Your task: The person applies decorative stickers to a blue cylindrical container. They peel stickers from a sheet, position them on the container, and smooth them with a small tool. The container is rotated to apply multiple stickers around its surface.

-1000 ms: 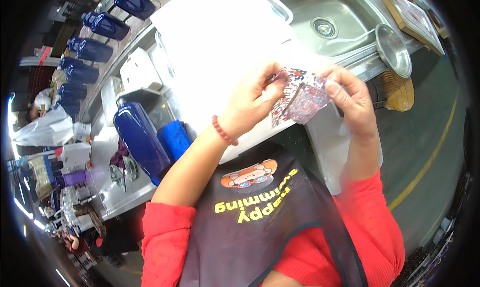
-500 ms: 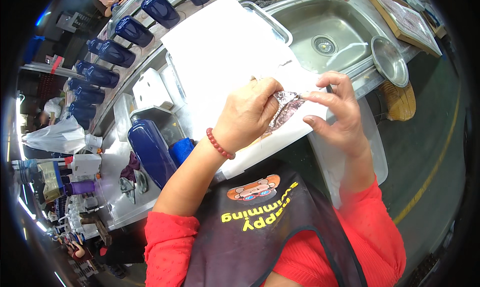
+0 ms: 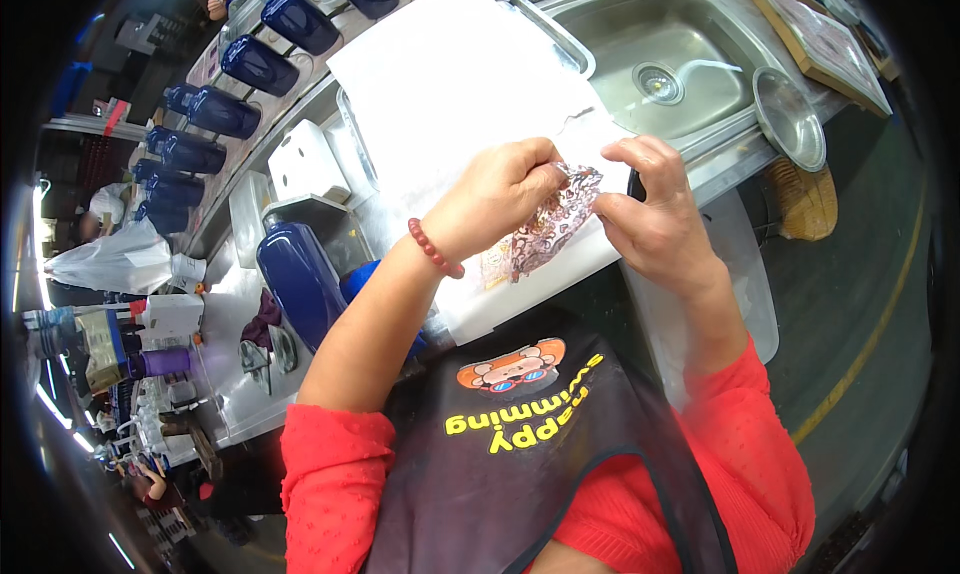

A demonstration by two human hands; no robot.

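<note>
A thin, shiny sheet with a brown and pink scroll pattern (image 3: 555, 224) hangs between my hands above a white work surface. My left hand (image 3: 505, 194), with a red bead bracelet at the wrist, pinches its upper left edge between thumb and fingers. On the opposite edge, my right hand (image 3: 655, 214) has its thumb and curled fingers at the sheet; part of that grip is hidden. Under my hands lies a large white sheet (image 3: 450, 74) over the work surface. A glossy dark blue bottle-shaped piece (image 3: 300, 284) lies left of my left forearm.
Beyond the white sheet is a steel sink (image 3: 690, 54), with a metal bowl (image 3: 790, 119) at its right rim. Several blue bottle-shaped pieces (image 3: 222, 111) line the left. A translucent bin (image 3: 745, 284) stands below my right arm, and a framed screen (image 3: 815, 39) lies at far right.
The patterned sheet was crumpled and is now spread flatter, its pattern showing. My right hand has moved slightly left, its thumb now at the sheet's edge. My left hand still pinches it.
</note>
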